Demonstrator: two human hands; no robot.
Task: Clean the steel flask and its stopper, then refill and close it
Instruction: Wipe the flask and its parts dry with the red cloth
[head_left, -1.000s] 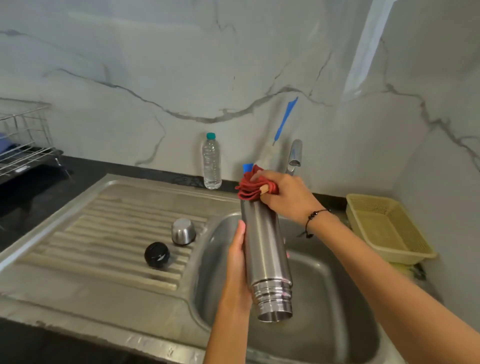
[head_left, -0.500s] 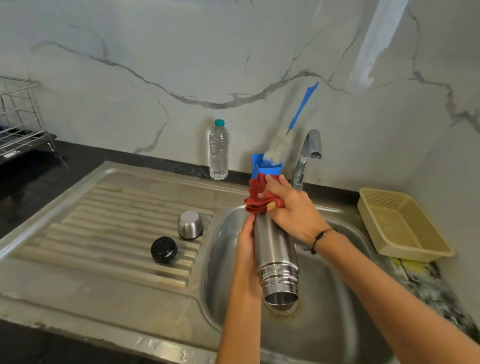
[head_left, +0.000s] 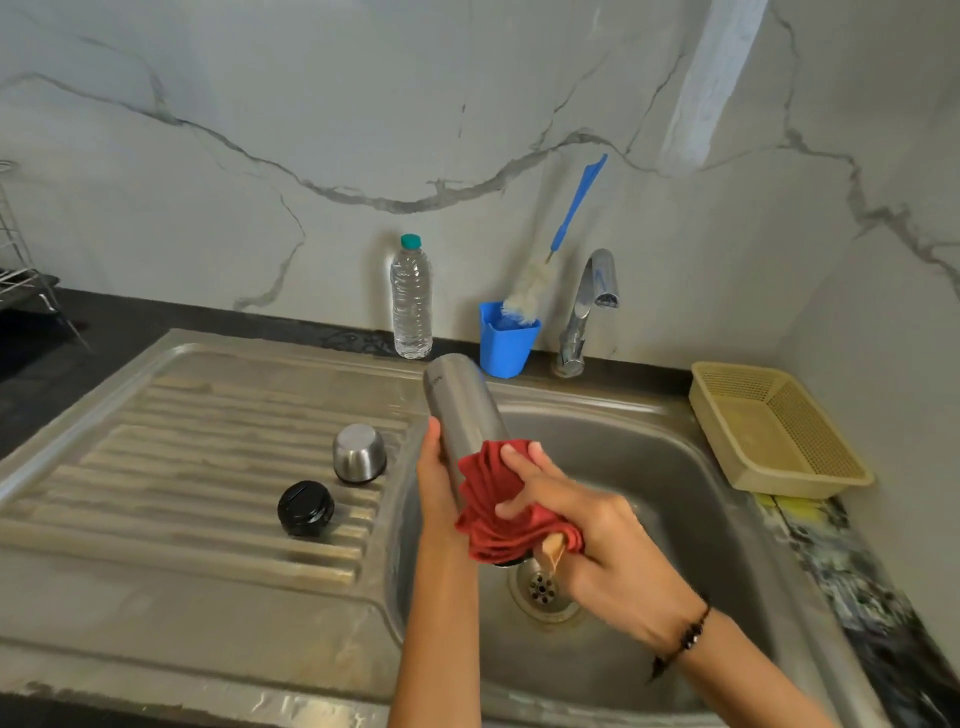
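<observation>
Over the sink basin (head_left: 654, 467) I hold the steel flask (head_left: 460, 405) upside down and tilted, its closed base pointing up toward the wall. My left hand (head_left: 435, 478) grips the flask's body from the left. My right hand (head_left: 587, 540) holds a red cloth (head_left: 498, 509) wrapped round the flask's lower end, which hides the mouth. The black stopper (head_left: 305, 507) and the steel cap cup (head_left: 359, 452) sit on the ribbed drainboard to the left.
A plastic water bottle (head_left: 411, 299) stands by the wall. Beside it a blue cup (head_left: 506, 340) holds a bottle brush (head_left: 556, 249). The tap (head_left: 589, 306) rises behind the basin. A yellow basket (head_left: 774, 431) sits at right, a wire rack (head_left: 21, 280) at far left.
My right hand has slid the red cloth from the flask's upper end down to its lower end. The flask now tilts, base leaning left, and sits lower over the drain.
</observation>
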